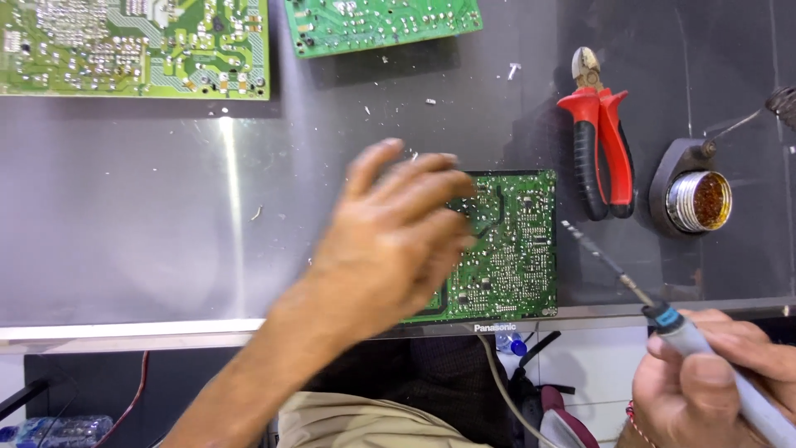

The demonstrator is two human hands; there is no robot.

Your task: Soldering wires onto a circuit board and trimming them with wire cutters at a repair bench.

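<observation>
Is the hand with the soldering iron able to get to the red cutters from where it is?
Probably yes. The right hand holds the soldering iron at the table's near edge, and the red cutters lie on the dark table beyond, with bare surface between. But the hand is full, so grabbing them looks awkward.

Three green circuit boards [506,249], one pair of red-handled cutters [601,141], one soldering iron [688,340], one tip-cleaner stand [696,195].
</observation>
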